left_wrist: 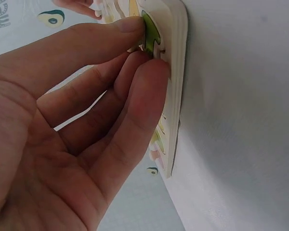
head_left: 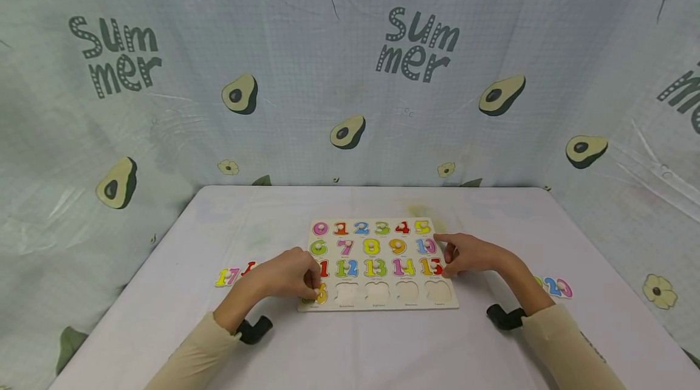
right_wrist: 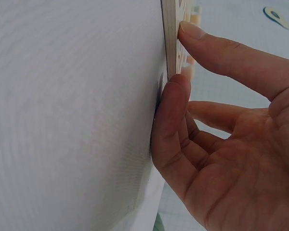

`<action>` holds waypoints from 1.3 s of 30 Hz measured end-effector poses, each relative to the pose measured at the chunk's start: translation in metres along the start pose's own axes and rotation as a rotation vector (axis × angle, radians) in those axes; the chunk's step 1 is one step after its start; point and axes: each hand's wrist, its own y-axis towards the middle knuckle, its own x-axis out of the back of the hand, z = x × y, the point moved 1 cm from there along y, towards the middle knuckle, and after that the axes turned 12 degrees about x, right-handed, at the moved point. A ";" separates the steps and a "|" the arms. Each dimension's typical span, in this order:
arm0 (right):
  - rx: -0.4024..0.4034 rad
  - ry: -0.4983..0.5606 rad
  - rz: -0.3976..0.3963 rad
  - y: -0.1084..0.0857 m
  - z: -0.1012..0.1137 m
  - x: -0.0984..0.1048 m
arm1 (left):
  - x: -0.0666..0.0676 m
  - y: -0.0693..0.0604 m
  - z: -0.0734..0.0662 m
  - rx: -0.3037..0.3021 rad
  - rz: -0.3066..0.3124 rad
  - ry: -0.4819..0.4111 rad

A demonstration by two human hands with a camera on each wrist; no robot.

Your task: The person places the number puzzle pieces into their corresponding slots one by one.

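Observation:
A wooden number puzzle board [head_left: 377, 304] lies flat, its upper three rows filled with colourful knobbed number pieces. Over its lower-left corner my left hand [head_left: 287, 273] pinches a green and yellow number piece [head_left: 322, 294], apparently a 16, at the first recess of the bottom row. In the left wrist view the piece's green part [left_wrist: 151, 31] shows by the thumb; whether it sits fully flat I cannot tell. My right hand [head_left: 473, 253] touches the board's right edge with thumb and index finger, beside the 10 and 15. In the right wrist view the fingertips rest against that edge [right_wrist: 171, 43].
Loose pieces lie left of the board: a yellow and pink 17 [head_left: 226, 277] and a red piece [head_left: 249, 266] partly behind my left hand. Beyond my right forearm lies a blue and pink piece [head_left: 558, 287], partly covered. A patterned curtain [head_left: 295, 153] stands behind the white table [head_left: 383, 353].

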 end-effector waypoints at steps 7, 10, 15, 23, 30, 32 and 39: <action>0.009 -0.009 0.010 0.000 0.001 0.002 | 0.000 0.001 0.001 0.023 0.018 -0.038; 0.018 -0.002 0.014 0.000 0.002 0.002 | 0.000 0.001 0.002 0.028 0.021 -0.051; 0.017 0.015 0.003 -0.001 0.003 0.000 | -0.001 0.001 0.004 0.042 0.023 -0.079; 0.014 0.012 -0.004 -0.001 0.004 0.000 | -0.002 0.002 0.009 0.062 0.038 -0.117; -0.006 0.002 -0.009 0.000 0.002 0.001 | 0.010 0.000 0.013 0.048 0.056 -0.144; -0.008 0.000 -0.011 0.000 0.001 0.001 | 0.017 -0.002 0.016 0.037 0.034 -0.147; 0.007 0.017 -0.005 0.000 0.002 0.001 | 0.049 -0.023 0.039 0.106 -0.061 -0.160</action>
